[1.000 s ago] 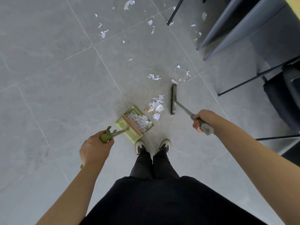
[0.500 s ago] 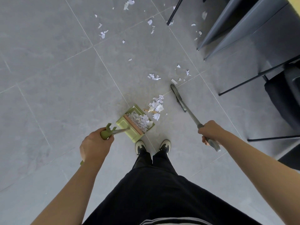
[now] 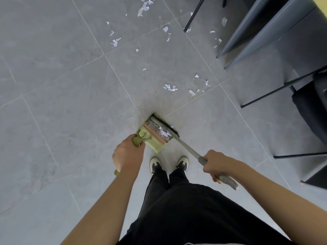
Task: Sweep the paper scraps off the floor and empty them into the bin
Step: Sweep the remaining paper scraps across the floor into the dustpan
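Observation:
A light green dustpan sits on the grey tiled floor just ahead of my shoes, with white paper scraps inside it. My left hand grips its green handle. My right hand grips the grey handle of a broom, whose dark bristle head lies across the dustpan's mouth. More paper scraps lie loose on the floor farther ahead, and others are scattered toward the top of the view. No bin is in view.
Dark metal table legs and grey slanted panels stand at the upper right. A black chair with thin legs fills the right edge. Open tiled floor stretches to the left. My shoes stand right behind the dustpan.
The broom head swept left from the open floor to the dustpan's mouth, pushing the small scrap pile into the pan. My right hand drew back toward me. The dustpan barely moved.

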Available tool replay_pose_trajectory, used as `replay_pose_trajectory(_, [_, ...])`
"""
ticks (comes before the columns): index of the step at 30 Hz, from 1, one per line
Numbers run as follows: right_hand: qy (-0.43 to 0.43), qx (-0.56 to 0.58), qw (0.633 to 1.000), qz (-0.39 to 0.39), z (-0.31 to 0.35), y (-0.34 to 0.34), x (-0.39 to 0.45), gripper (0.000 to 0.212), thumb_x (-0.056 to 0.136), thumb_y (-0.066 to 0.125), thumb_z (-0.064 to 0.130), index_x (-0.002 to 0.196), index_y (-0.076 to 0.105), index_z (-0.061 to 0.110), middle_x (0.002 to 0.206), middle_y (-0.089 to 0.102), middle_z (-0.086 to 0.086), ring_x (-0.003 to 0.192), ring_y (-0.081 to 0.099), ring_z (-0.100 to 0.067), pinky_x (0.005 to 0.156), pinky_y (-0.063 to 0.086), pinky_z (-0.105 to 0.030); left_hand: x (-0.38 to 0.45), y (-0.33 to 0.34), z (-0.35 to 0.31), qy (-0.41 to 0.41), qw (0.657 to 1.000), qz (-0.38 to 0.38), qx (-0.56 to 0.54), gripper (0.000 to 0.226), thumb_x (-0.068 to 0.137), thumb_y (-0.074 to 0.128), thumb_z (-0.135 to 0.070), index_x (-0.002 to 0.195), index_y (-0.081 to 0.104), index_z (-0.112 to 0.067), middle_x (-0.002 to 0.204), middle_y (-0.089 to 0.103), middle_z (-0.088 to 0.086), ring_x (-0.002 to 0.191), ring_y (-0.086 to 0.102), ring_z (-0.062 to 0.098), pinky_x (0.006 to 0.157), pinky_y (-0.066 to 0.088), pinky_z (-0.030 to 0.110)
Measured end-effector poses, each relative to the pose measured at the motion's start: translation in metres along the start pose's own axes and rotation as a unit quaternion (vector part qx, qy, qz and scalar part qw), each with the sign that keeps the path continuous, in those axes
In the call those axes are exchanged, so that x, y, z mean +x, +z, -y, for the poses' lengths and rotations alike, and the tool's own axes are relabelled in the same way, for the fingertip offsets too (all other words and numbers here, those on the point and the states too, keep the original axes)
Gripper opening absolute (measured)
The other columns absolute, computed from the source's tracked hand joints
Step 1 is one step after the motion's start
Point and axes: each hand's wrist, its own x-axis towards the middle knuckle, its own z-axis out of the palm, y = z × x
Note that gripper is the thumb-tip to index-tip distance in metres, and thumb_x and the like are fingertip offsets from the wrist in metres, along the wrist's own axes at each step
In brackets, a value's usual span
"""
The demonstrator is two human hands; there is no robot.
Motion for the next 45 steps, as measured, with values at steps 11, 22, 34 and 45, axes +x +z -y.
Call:
replay_pose_trajectory(11, [-0.004, 0.023, 1.000, 0.006, 0.005, -0.007, -0.019, 0.015, 0.083, 0.046, 0.005, 0.095, 0.053, 0.000, 0.060, 0.061, -0.011, 0.052, 0.057, -0.024, 0.058, 0.046, -0.027, -0.010, 0.013, -0.012, -0.042, 0.996, -0.012, -0.081, 0.012, 0.087, 0.056, -0.036, 0.082, 0.065, -0.028, 0.063, 0.058, -0.003, 0.066, 0.057, 0.026, 0.059, 0.039, 0.029])
replay_pose_trajectory(22, [0.063, 0.288, 0.956, -0.006, 0.003, -0.036, -0.041, 0.012, 0.091, 0.053, 0.001, 0.102, 0.054, -0.004, 0.057, 0.046, -0.008, 0.038, 0.044, -0.015, 0.039, 0.036, -0.022, -0.012, 0.000, -0.007, -0.035, 0.990, -0.033, -0.133, 0.011, 0.090, 0.060, -0.040, 0.082, 0.064, -0.032, 0.058, 0.054, -0.007, 0.059, 0.053, 0.020, 0.056, 0.041, 0.027])
replay_pose_trajectory(34, [0.015, 0.110, 0.989, -0.102, 0.026, -0.042, -0.063, 0.020, 0.085, 0.046, 0.004, 0.100, 0.057, -0.005, 0.052, 0.058, -0.012, 0.042, 0.051, -0.022, 0.047, 0.044, -0.026, 0.000, -0.022, -0.008, -0.027, 0.987, -0.045, -0.151, 0.014, 0.090, 0.061, -0.036, 0.077, 0.062, -0.030, 0.057, 0.053, -0.006, 0.059, 0.053, 0.022, 0.055, 0.040, 0.027])
replay_pose_trajectory(45, [0.016, 0.139, 0.984, -0.113, 0.032, -0.058, -0.046, 0.021, 0.086, 0.051, 0.006, 0.102, 0.059, -0.005, 0.051, 0.058, -0.013, 0.048, 0.052, -0.025, 0.054, 0.045, -0.030, 0.023, -0.045, -0.005, -0.073, 0.981, -0.057, -0.168, 0.025, 0.089, 0.060, -0.032, 0.065, 0.053, -0.025, 0.059, 0.052, -0.004, 0.063, 0.053, 0.025, 0.057, 0.040, 0.027])
